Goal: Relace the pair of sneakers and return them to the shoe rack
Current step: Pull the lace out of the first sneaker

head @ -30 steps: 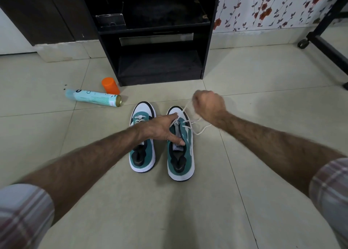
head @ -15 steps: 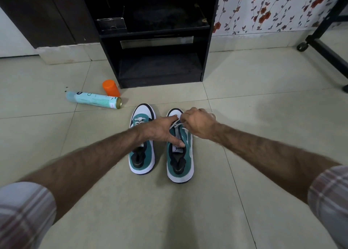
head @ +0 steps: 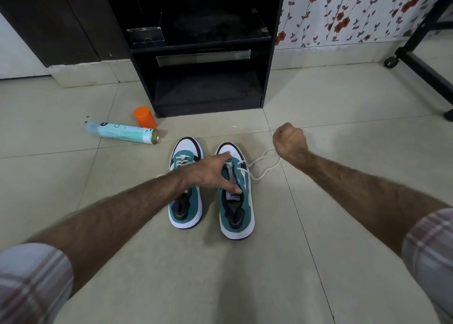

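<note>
I'm mid-lacing on the right sneaker (head: pixel 237 196): my left hand (head: pixel 210 174) lies spread over its tongue, fingers fairly straight, pinning it, while my right hand (head: pixel 290 141) — a closed fist — draws the white lace (head: pixel 263 163) out sideways. Next I judge the lace end must go into the following eyelet. Both sneakers sit side by side on the floor before the shoe rack (head: pixel 206 61), long axes toward it — toes pointing at it.

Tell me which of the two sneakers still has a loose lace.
The right-hand teal-and-white sneaker: its white lace trails out to the right hand, while the left hand presses its tongue. The other teal-and-white sneaker is laced.
</note>
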